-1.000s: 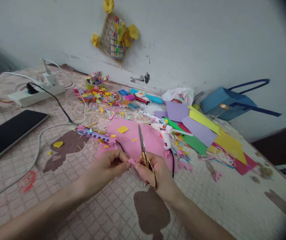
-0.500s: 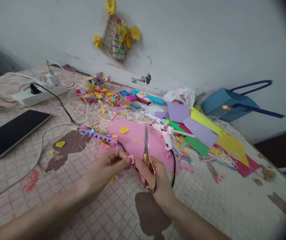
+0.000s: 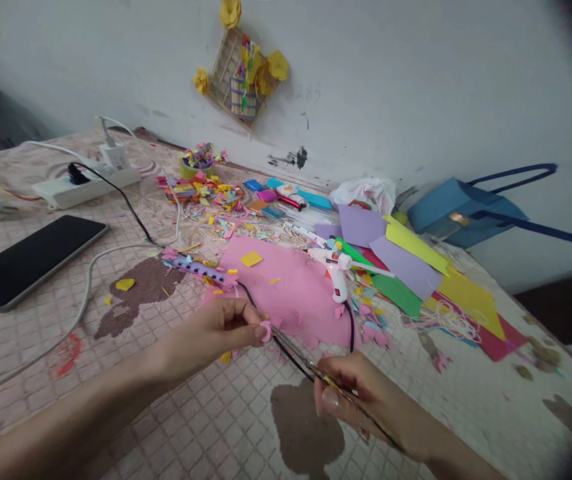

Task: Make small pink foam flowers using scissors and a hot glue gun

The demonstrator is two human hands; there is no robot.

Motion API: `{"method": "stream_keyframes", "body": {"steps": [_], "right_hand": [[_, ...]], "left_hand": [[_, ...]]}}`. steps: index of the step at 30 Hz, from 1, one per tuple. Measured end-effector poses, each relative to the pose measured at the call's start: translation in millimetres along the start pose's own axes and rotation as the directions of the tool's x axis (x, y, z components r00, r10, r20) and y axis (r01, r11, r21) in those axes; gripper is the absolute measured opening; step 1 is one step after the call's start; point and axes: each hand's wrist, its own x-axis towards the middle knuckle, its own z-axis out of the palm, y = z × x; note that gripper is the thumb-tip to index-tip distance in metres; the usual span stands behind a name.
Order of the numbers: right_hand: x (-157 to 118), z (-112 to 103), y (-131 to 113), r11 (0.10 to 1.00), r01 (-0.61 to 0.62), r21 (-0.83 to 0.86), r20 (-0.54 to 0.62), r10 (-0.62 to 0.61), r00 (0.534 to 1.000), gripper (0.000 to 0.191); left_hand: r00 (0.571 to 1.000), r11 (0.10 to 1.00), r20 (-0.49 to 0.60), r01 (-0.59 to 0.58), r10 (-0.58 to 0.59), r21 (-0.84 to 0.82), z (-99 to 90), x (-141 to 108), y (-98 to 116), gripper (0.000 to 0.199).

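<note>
Between thumb and fingertips, my left hand [image 3: 229, 327] pinches a small curled pink paper piece [image 3: 266, 331]. My right hand [image 3: 359, 393] is closed on a pair of scissors [image 3: 296, 350], whose blades point up and left with the tips at the pink piece. Whether the blades touch it I cannot tell. Just beyond both hands lies a pink sheet [image 3: 286, 287] with a yellow paper scrap [image 3: 251, 258] on it. A white glue gun [image 3: 337, 273] rests at the sheet's right side, and a purple dotted strip [image 3: 201, 268] with paper bits lies at its left.
A black phone [image 3: 36, 260] and a white power strip [image 3: 86, 187] are at left, with cables across the table. Coloured sheets [image 3: 406, 263] and white string [image 3: 443, 323] lie at right. A blue bag [image 3: 459, 210] stands near the wall. Paper scraps [image 3: 206, 193] are heaped behind.
My right hand has moved right and down, turning the scissors from upright to slanting, their tips now at the pink piece. My left hand still pinches it. The view has shifted slightly.
</note>
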Motion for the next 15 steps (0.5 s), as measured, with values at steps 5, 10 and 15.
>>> {"method": "stream_keyframes", "body": {"steps": [5,10,15], "right_hand": [[-3,-3,3,1.000,-0.014,-0.010,0.020,0.014,1.000,0.043],[-4,-10,6,0.999,-0.037,-0.008,0.004,0.037,0.999,0.040],[-4,-14,3,0.999,-0.014,-0.033,0.063,0.016,0.998,0.043]], "left_hand": [[1.000,0.999,0.027,0.016,-0.015,-0.034,-0.1,-1,3,0.020],[0.989,0.979,0.144,0.054,-0.025,-0.199,-2.1,-1,2,0.015],[0.973,0.964,0.231,0.073,-0.013,-0.254,-4.3,0,-2,0.011]]}}
